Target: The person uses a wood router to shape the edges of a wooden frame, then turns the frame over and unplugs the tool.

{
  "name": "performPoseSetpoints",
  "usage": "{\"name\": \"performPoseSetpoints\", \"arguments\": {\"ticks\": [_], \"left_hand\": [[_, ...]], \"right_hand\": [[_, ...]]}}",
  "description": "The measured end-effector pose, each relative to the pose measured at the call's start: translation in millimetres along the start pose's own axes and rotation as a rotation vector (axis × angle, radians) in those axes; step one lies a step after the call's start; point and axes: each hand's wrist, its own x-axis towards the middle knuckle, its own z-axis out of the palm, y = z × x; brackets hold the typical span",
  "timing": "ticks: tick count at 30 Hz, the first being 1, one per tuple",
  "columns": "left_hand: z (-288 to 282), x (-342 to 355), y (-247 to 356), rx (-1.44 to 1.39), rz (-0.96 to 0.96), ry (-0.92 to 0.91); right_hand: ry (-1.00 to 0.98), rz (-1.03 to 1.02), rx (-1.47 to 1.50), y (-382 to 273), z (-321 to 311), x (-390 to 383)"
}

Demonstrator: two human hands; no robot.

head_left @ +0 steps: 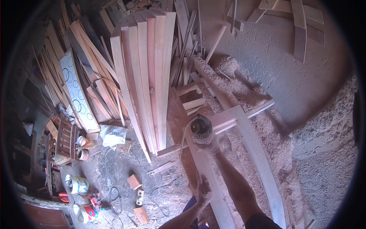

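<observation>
My right hand (207, 147) is wrapped round a dark grey power tool (201, 125) with a green detail, which rests on a pale wooden board (217, 200) running toward me. The tool's cord loops down along its left side. My left hand (203, 191) grips the left edge of the same board, lower in the view. A short crosspiece (171, 149) lies under the board, and a second long board (259, 164) runs parallel on the right, among wood shavings (255, 95).
Tall planks (139, 76) lean upright at upper left beside a patterned panel (78, 87). Buckets (76, 184), a wooden crate (66, 141), cables, a power strip (140, 196) and wood blocks (134, 182) are on the floor to my left. A wall (274, 68) stands upper right.
</observation>
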Motion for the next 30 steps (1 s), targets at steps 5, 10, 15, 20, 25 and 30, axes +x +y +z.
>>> {"name": "performPoseSetpoints", "arguments": {"ticks": [5, 10, 15, 20, 25, 30], "left_hand": [[-1.7, 1.1, 8.6, 0.013, 0.024, -0.025], [-2.8, 0.9, -0.1, 0.008, 0.03, -0.01], [0.9, 0.1, -8.8, 0.047, 0.028, -0.001], [-4.3, -0.7, -8.0, 0.065, 0.002, -0.056], [-6.8, 3.0, -9.1, 0.067, 0.038, -0.06], [-1.8, 6.4, -10.7, 0.036, 0.128, -0.036]], "right_hand": [[0.045, -0.073, -0.085, 9.0, 3.8, 16.1], [0.037, 0.05, 0.057, 9.1, 11.3, 26.3], [0.079, -0.09, -0.037, 12.3, 8.2, 30.1], [-0.143, -0.168, -0.173, 4.4, -15.8, 33.8], [0.015, -0.317, -0.39, -11.7, -7.6, 32.1], [0.237, -0.168, -0.521, -5.2, 10.5, 14.4]]}}
